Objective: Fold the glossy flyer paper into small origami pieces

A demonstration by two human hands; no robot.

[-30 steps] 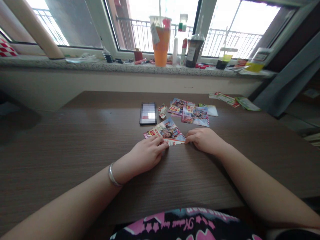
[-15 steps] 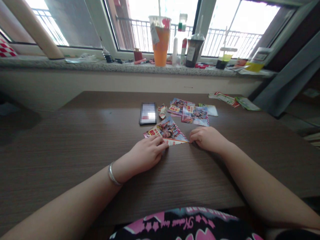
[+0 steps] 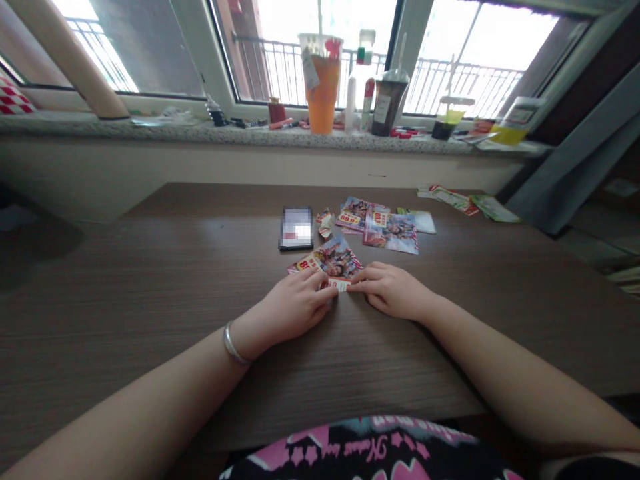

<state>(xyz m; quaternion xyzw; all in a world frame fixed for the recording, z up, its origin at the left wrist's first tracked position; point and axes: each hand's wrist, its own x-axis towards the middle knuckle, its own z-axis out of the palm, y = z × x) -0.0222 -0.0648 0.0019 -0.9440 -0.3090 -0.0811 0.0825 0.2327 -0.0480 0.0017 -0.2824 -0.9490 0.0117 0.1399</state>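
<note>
Hands meet on leaflet

Bare wood runs to the table's (image 3: pixel 150 280) left and near edges. Mid-table lies the leaflet (image 3: pixel 331 260), with the phone (image 3: pixel 296 228) just behind. Left hand (image 3: pixel 295 307) and right hand (image 3: pixel 390 291), fingers curled, clamp its near edge.

Head-worn view, facing forward and down, close above left hand (image 3: pixel 295 308), right hand (image 3: pixel 395 293), table (image 3: pixel 150 300), windowsill (image 3: pixel 200 133) beyond

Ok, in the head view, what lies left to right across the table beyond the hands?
Phone → small folded scrap → pile of colourful flyers → loose leaflets at far right.
</note>
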